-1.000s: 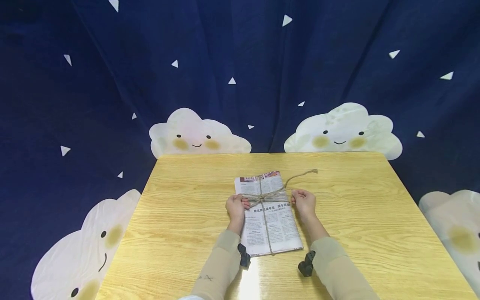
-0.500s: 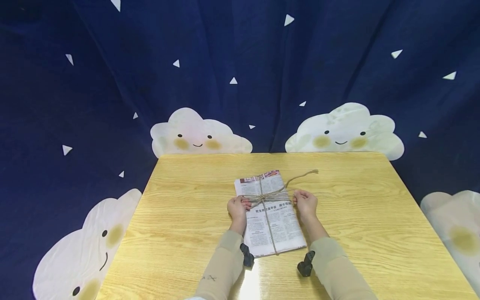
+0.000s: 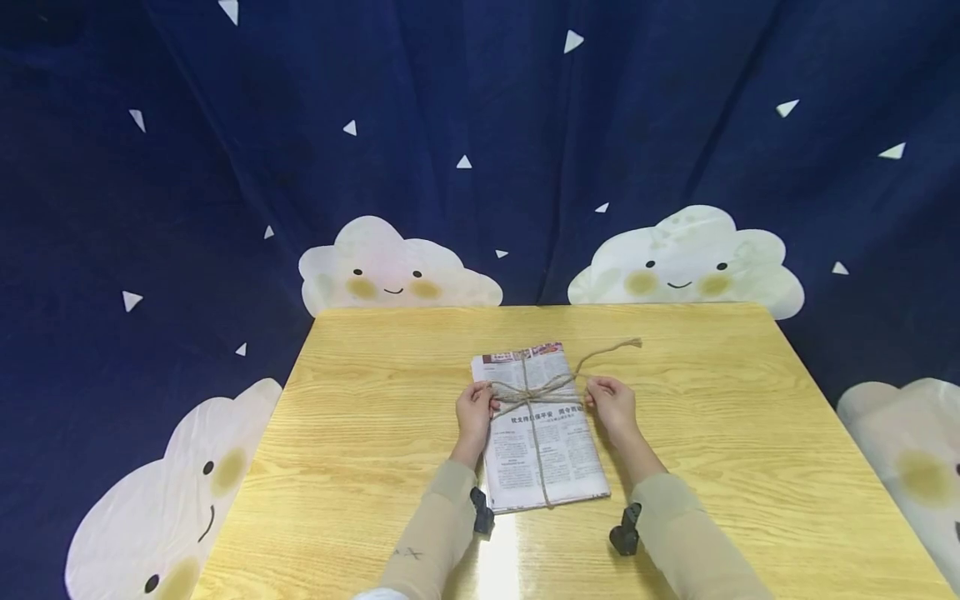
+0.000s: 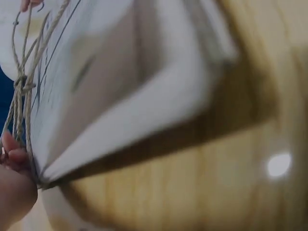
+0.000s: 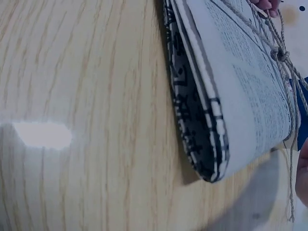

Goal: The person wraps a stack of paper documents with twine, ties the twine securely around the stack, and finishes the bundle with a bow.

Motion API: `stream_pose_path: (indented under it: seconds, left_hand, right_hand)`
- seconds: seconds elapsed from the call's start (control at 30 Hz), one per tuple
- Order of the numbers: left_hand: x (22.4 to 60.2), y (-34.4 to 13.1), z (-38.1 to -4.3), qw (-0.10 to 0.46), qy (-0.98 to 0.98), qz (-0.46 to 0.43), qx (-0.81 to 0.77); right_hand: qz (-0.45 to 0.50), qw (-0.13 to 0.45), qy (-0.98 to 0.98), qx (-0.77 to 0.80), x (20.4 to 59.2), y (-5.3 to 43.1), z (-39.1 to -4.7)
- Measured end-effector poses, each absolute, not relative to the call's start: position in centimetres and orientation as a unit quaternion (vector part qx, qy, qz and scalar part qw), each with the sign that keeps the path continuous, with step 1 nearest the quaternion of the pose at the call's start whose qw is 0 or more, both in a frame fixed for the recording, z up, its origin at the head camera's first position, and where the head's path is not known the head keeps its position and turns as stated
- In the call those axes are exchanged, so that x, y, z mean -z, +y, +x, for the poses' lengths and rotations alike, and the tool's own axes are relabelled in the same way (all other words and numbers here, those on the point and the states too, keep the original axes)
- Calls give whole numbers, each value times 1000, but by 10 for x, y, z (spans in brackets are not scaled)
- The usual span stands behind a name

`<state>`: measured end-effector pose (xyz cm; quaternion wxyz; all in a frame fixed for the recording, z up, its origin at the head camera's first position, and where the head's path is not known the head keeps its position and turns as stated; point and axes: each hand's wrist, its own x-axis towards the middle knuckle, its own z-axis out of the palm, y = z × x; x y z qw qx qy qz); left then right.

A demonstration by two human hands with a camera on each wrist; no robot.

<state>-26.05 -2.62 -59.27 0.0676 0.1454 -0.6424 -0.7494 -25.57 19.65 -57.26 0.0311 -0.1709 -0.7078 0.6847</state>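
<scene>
A folded stack of newspapers [image 3: 551, 467] lies on the table, bound crosswise with jute twine [image 3: 539, 450]. The twine is tied in a bow, its knot [image 3: 528, 395] on the upper half of the stack. At the stack's left edge my left hand [image 3: 472, 412] pinches the bow's left loop between thumb and curled fingers. My right hand [image 3: 613, 410], beyond the right edge, pinches twine on that side, its fingertips curled in. One frayed twine end [image 3: 611, 347] trails off to the upper right. In the right wrist view, only part of the right hand [image 5: 302, 173] shows.
The wooden table [image 3: 375, 433] runs back to a dark blue curtain [image 3: 420, 108] printed with white clouds and triangles. Black wrist cameras [image 3: 482, 512] sit on both forearms, close to the stack's near edge.
My left fingers have shifted slightly upward on the loop, and the bow's left loop stands wider. My right hand has moved a little to the right. The stack has shifted only slightly.
</scene>
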Motion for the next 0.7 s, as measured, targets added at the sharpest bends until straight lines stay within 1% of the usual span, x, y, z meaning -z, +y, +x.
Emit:
stream_pose_path:
  seconds: [0.07,0.17,0.3,0.43,0.5,0.57,0.7]
  left_hand:
    - [590,-29,-263,47,-651,128,747]
    - [585,-33,-267,16,-715,96,692]
    - [579,-40,-272,-21,-806,48,589]
    - [572,-47,-272,-72,-837,-4,543]
    - [569,-49,-271,-88,-844,-29,528]
    - [568,-50,-271,-86,-849,-41,520]
    - [573,-49,-270,-59,-829,-4,556]
  right_hand:
    - [-157,24,-711,-685,572,198,-255]
    - [-145,18,-716,-683,572,199,-255]
    - [-152,17,-717,-680,571,199,-256]
    - [-163,22,-714,-680,572,200,-257]
    - [-167,23,-713,-680,572,201,-257]
    - [-171,21,-712,-681,573,201,-257]
    - [-173,15,-712,-680,572,202,-255]
